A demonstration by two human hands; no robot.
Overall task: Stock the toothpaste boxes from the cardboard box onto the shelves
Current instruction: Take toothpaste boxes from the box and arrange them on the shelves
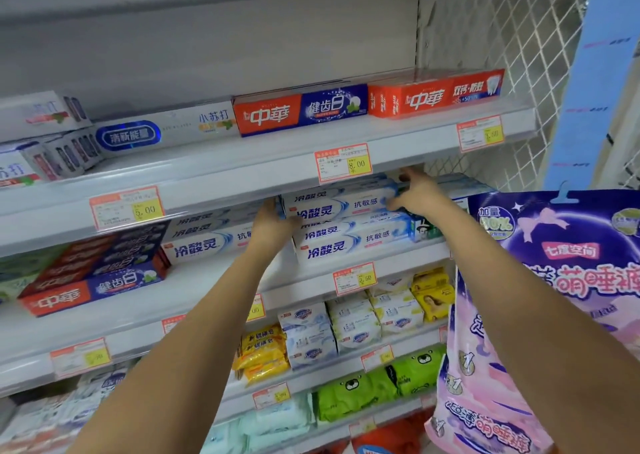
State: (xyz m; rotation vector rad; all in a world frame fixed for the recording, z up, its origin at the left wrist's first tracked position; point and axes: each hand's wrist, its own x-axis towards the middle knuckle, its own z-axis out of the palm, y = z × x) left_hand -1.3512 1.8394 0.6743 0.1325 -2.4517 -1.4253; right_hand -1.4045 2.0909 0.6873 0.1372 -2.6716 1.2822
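Both my hands hold one white-and-blue toothpaste box on the second shelf, just under the top shelf's edge. My left hand grips its left end and my right hand grips its right end. The box lies on top of a stack of the same white-and-blue boxes. A second stack of them stands to the left. Red-and-blue toothpaste boxes fill the shelf's left part. The cardboard box is out of view.
The top shelf carries red toothpaste boxes, a red-and-blue box and white ones. Lower shelves hold soap packs and green packs. A purple-pink hanging bag crowds my right arm. Wire mesh closes the right side.
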